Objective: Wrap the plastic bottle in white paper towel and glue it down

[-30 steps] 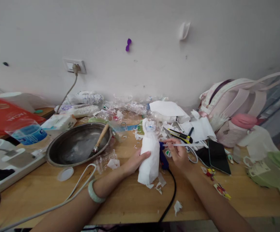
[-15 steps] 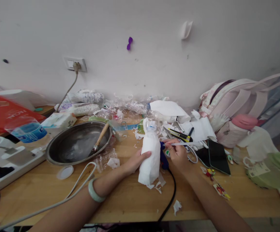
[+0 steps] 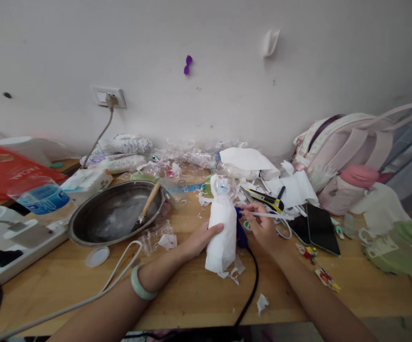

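Observation:
My left hand (image 3: 205, 237) is closed around a plastic bottle wrapped in white paper (image 3: 221, 237), its thumb lying across the front. The clear top of the bottle pokes out of the paper at the far end. Just right of the bottle is a blue glue gun (image 3: 240, 235), partly hidden behind it, with a black cord running down to the table edge. My right hand (image 3: 263, 227) pinches a white glue stick (image 3: 275, 215), whose left end meets the glue gun. Torn paper scraps (image 3: 234, 274) lie below the bottle.
On the left are a metal basin (image 3: 85, 232) with a wooden-handled brush (image 3: 149, 204) and a power strip (image 3: 24, 256). A yellow-black utility knife (image 3: 263, 199), a phone (image 3: 322, 229) and a pink backpack (image 3: 344, 142) are on the right. Plastic wrap and bottles line the wall.
The view has shifted very slightly. Both hands keep their holds on the wrapped bottle and the glue stick, with hardly any movement between them.

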The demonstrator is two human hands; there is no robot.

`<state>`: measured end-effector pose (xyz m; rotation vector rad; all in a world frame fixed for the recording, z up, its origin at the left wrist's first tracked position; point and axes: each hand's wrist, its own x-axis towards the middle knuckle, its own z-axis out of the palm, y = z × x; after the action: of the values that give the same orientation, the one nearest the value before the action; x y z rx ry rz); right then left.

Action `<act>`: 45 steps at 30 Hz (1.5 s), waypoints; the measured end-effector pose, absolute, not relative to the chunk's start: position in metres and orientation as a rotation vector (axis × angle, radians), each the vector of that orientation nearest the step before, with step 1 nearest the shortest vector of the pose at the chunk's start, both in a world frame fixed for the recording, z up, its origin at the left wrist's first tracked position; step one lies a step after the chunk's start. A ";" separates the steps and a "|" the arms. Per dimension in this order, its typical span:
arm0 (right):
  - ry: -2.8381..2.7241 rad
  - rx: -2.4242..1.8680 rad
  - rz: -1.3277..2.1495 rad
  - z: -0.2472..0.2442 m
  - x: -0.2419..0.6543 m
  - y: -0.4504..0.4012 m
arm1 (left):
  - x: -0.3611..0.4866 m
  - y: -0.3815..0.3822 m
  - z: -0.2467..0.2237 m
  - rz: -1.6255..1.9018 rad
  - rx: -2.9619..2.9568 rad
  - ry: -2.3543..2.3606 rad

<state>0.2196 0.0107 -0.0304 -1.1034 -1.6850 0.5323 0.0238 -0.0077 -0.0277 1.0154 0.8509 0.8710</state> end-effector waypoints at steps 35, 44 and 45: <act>-1.974 -1.242 0.601 -0.028 0.221 0.010 | 0.023 -0.005 -0.030 1.113 0.551 0.805; -1.943 -1.794 0.369 -0.022 0.229 0.015 | 0.024 -0.005 -0.027 1.141 0.475 0.838; -1.957 -1.829 0.485 -0.017 0.232 0.015 | 0.024 -0.005 -0.028 1.148 0.479 0.846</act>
<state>0.2325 0.0148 -0.0173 -1.8285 -1.9571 0.4853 0.0244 -0.0047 -0.0276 0.4794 0.8464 1.1481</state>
